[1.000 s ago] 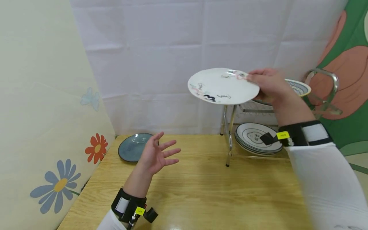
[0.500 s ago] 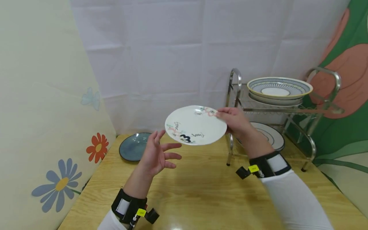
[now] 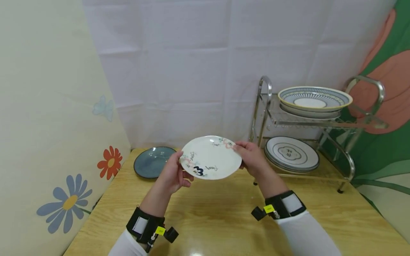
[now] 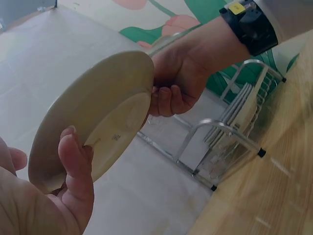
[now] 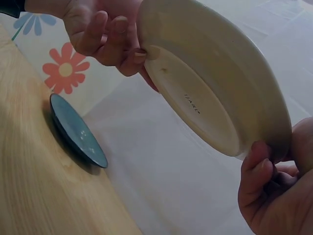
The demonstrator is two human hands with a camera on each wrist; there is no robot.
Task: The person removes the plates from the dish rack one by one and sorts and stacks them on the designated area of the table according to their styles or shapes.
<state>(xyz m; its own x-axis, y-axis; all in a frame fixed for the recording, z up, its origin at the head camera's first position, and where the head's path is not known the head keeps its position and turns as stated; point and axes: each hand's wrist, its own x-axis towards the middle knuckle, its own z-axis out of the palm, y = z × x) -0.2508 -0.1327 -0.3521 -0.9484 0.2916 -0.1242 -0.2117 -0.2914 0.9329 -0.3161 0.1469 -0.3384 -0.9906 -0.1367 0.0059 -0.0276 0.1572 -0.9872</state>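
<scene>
A white flower-printed plate (image 3: 209, 158) is held above the wooden table (image 3: 208, 220) between left hand (image 3: 171, 174) and right hand (image 3: 253, 159), decorated face up, its apparent long axis running hand to hand. Both pinch its rim, fingers bent underneath. A blue-grey plate (image 3: 151, 164) lies beyond the left hand.

Head view: from above, facing forward-down across table (image 3: 211, 217). Wrist views: close, low, sharing underside of plate (image 4: 100, 110).

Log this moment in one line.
left hand: grips white plate; right hand: grips it; blue plate: on table; rack: holds stacked plates
</scene>
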